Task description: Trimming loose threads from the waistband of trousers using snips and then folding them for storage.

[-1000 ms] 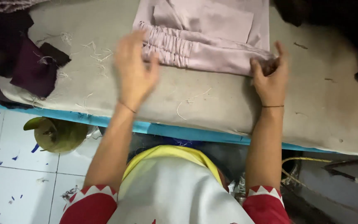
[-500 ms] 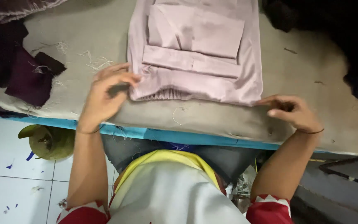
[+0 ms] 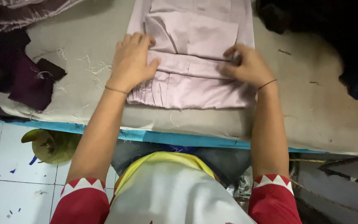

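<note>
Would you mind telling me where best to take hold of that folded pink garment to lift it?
Probably by its two short sides, one hand from each side, fingers slid under. The pink garment lies flat and folded on the table, so holding both ends should keep the folds together.

A grey padded worktable (image 3: 320, 103) with a blue edge stands over a white tiled floor (image 3: 5, 166)

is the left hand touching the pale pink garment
Touching. The head view shows the left hand lying flat on the folded pale pink garment, palm and fingers pressing its folded band.
</note>
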